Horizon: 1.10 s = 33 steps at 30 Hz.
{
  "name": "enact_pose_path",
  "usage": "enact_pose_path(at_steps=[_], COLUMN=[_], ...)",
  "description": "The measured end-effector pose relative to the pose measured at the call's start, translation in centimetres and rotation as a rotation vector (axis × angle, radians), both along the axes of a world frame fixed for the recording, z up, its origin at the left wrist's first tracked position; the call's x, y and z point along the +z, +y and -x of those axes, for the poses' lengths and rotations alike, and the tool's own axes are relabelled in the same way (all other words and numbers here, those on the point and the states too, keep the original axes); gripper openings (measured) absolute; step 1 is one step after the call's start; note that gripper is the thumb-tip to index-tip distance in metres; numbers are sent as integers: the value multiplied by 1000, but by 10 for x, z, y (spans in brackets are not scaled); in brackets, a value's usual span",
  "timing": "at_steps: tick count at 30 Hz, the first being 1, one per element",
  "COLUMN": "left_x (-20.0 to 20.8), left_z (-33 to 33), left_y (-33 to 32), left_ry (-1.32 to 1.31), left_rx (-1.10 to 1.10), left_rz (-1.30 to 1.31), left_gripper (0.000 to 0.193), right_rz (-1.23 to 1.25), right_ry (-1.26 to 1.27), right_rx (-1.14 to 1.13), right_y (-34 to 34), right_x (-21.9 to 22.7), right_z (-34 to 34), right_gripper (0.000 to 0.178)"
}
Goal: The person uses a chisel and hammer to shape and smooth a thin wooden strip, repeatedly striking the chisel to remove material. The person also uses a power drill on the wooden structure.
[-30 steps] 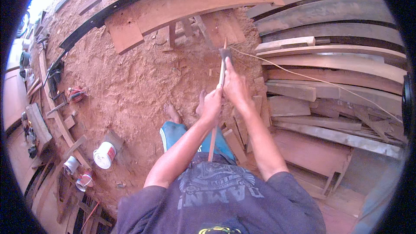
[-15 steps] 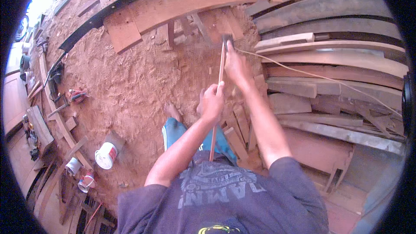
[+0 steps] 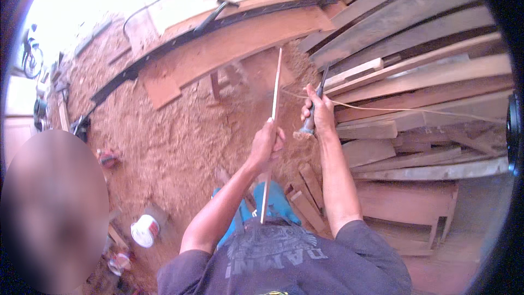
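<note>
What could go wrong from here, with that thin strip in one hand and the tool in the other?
1. The left hand grips the long thin wooden strip only near its middle, so both free ends may whip or snap.
2. The right hand holds a dark-handled tool close beside the left hand; a slip might strike the fingers.
3. A taut string crosses the stacked planks right by the tool and may snag it.

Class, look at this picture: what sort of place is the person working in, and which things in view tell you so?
Most likely an open-air carpentry or timber yard. Stacked wooden planks fill the right side, reddish sawdust covers the ground, and the left hand holds a thin wooden slat while the right hand holds a dark-handled tool.
</note>
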<state>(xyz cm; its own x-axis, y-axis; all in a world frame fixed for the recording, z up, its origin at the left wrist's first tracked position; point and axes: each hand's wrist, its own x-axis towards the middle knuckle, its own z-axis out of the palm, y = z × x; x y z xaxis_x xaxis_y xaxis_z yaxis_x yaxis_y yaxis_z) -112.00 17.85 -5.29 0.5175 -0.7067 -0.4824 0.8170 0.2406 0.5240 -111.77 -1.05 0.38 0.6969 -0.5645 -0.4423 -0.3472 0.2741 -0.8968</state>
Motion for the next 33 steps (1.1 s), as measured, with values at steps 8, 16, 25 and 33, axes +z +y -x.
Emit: enact_pose_path(at_steps=[8, 16, 25, 33], left_x=[61, 46, 38, -14], left_z=[8, 31, -34, -22], left_y=[-8, -7, 80, 81], left_ry=[-25, -337, -317, -386], left_rx=[-276, -13, 112, -47], left_rz=[103, -149, -263, -342], left_gripper=[59, 34, 52, 48], right_rz=[3, 148, 158, 282], right_ry=[-326, -231, -38, -4], right_rx=[0, -58, 106, 82], right_y=[-26, -37, 7, 46], right_x=[89, 72, -24, -75], right_z=[-39, -40, 35, 76], right_gripper=[26, 39, 33, 46])
